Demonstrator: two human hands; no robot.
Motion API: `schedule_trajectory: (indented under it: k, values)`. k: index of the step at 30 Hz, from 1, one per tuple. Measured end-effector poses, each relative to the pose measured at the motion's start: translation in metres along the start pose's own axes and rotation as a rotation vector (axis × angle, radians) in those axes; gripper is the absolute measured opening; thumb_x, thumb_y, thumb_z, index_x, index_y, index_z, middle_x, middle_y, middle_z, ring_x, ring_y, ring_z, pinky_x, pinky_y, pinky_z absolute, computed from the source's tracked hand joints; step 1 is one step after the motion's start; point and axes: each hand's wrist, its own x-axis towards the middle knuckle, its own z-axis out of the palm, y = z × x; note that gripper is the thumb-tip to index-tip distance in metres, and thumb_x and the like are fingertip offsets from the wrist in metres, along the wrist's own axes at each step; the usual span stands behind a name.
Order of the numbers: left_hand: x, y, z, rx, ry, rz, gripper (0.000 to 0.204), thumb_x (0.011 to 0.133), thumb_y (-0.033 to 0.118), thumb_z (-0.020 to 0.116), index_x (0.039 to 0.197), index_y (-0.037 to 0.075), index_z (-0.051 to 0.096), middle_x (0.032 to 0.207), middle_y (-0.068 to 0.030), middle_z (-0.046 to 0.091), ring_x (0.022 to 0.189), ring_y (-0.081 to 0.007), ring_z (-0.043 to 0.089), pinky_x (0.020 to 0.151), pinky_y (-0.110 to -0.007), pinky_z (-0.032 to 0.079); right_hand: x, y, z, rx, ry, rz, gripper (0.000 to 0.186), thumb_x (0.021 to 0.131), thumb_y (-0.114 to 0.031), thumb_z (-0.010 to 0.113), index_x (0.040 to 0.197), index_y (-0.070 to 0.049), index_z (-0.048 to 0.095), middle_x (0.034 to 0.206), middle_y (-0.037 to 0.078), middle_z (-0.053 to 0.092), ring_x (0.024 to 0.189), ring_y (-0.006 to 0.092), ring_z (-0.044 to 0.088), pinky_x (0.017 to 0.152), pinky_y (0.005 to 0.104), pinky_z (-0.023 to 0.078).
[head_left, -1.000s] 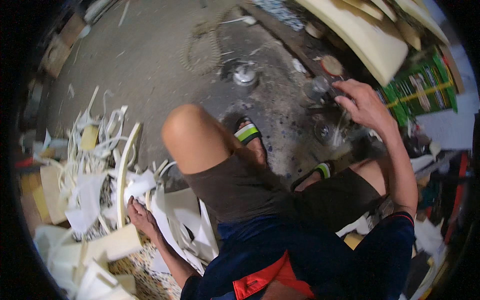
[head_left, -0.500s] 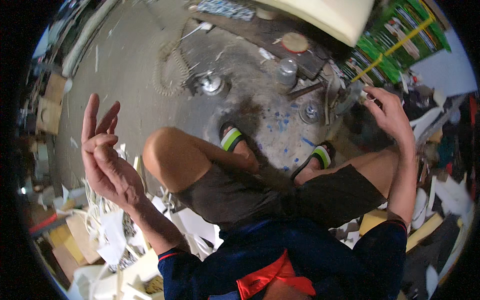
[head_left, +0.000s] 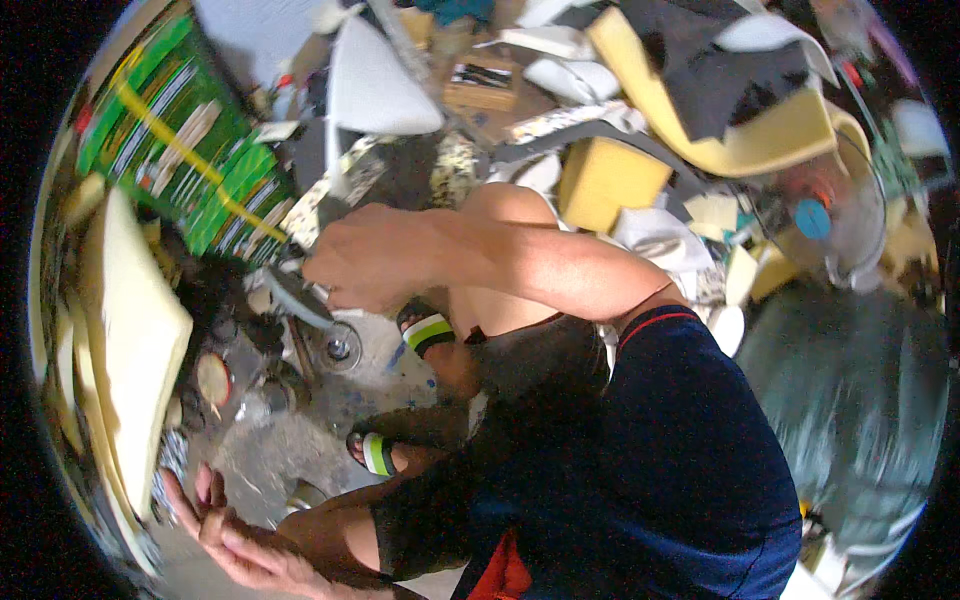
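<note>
My left hand (head_left: 245, 540) is raised at the lower left with fingers apart, some stretched and some bent, and nothing shows in it. My right hand (head_left: 375, 258) reaches across the middle of the view, back of the hand up. Its fingertips are turned away and blurred, so what they touch or hold is hidden. Just below them lies a curved, greyish, see-through strip (head_left: 298, 302). Close by on the floor is a round clear dish or lid (head_left: 341, 345).
Green packages with a yellow strap (head_left: 185, 150) stand at the upper left, above a cream foam slab (head_left: 130, 350). Yellow foam pieces (head_left: 612, 185) and white scraps pile up behind my right arm. A fan (head_left: 815, 215) and a dark green bag (head_left: 850, 390) are at the right.
The view has swung to the right, bringing the foam pile and fan into sight. My left hand remains raised with fingers apart; my right hand now shows its back, fingers hidden.
</note>
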Motion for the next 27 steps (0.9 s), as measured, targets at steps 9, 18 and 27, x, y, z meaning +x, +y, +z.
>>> schedule_trajectory:
  k: [9, 18, 27]
  values:
    - [0.044, -0.011, 0.088, 0.174, -0.135, -0.047, 0.050, 0.108, 0.036, 0.033, 0.117, -0.004, 0.061, 0.113, -0.0178, 0.066, 0.095, -0.0244, 0.063, 0.086, -0.035, 0.052, -0.043, -0.010, -0.019, 0.055, 0.294, 0.137, 0.029, 0.080, -0.028, 0.068, 0.092, -0.002, 0.066, 0.084, 0.019, 0.065, 0.082, 0.0398, 0.067, 0.071, 0.0482, 0.056]
    - [0.031, -0.032, 0.057, 0.216, -0.048, -0.151, 0.052, 0.108, 0.038, 0.037, 0.118, -0.006, 0.064, 0.115, -0.0141, 0.066, 0.098, -0.0220, 0.062, 0.087, -0.035, 0.051, -0.077, 0.006, 0.041, 0.439, 1.208, -0.032, 0.021, 0.086, -0.023, 0.067, 0.099, -0.007, 0.064, 0.095, 0.013, 0.062, 0.093, 0.0344, 0.063, 0.073, 0.0464, 0.054]
    - [0.014, -0.037, 0.033, 0.378, -0.151, -0.251, 0.039, 0.104, 0.022, 0.053, 0.132, -0.004, 0.054, 0.122, -0.0146, 0.064, 0.101, -0.0193, 0.061, 0.087, -0.031, 0.050, -0.180, 0.230, 0.234, -0.191, 0.168, 0.945, 0.046, 0.087, -0.027, 0.062, 0.128, -0.008, 0.059, 0.114, 0.019, 0.063, 0.110, 0.0382, 0.058, 0.090, 0.0506, 0.051]
